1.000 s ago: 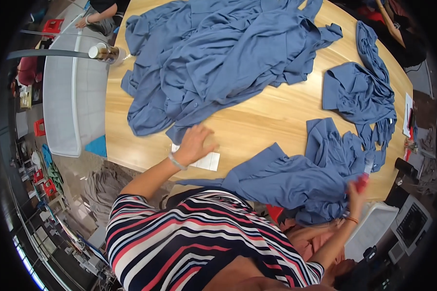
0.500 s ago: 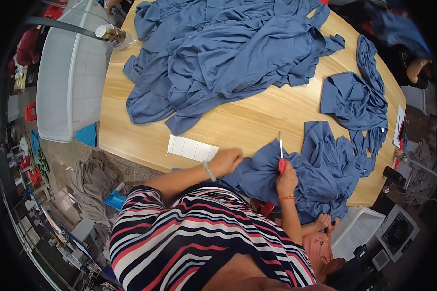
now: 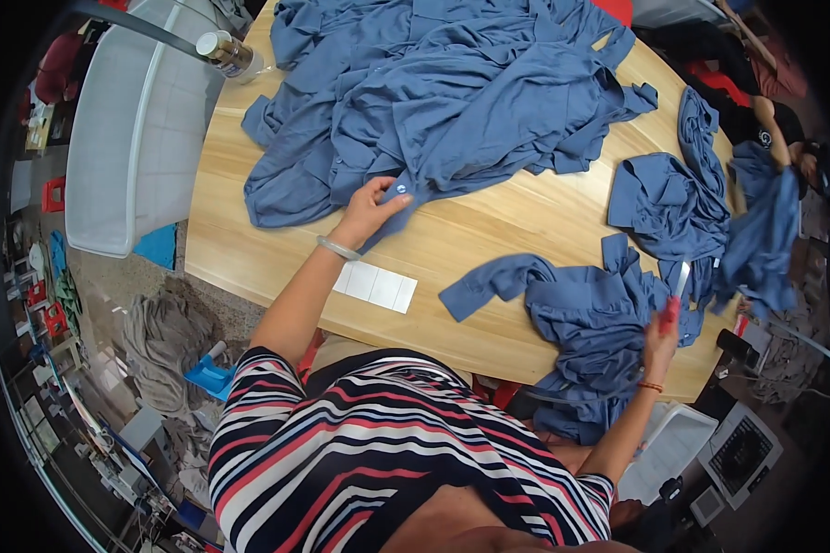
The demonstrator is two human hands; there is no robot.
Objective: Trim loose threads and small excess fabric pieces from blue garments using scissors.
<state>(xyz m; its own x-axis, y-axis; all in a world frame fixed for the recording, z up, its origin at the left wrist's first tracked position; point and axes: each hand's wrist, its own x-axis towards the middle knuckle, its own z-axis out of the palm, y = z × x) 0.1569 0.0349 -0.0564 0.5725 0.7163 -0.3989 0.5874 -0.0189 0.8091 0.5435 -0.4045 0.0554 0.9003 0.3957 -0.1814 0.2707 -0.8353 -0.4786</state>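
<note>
In the head view, a worker's left hand [image 3: 371, 210] pinches the buttoned edge [image 3: 402, 190] of a blue garment [image 3: 470, 120] just beyond the white paper strip [image 3: 375, 286]; well right of the strip, the right hand [image 3: 660, 345] wraps its fingers around a red-handled tool [image 3: 670, 314]. The cloth looks light and limp, probably best gripped at that edge

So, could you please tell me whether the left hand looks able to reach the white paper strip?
Probably yes: the white paper strip lies on the table near the left hand, with no cloth over its visible part, though that hand would likely have to release the blue garment first.
</note>
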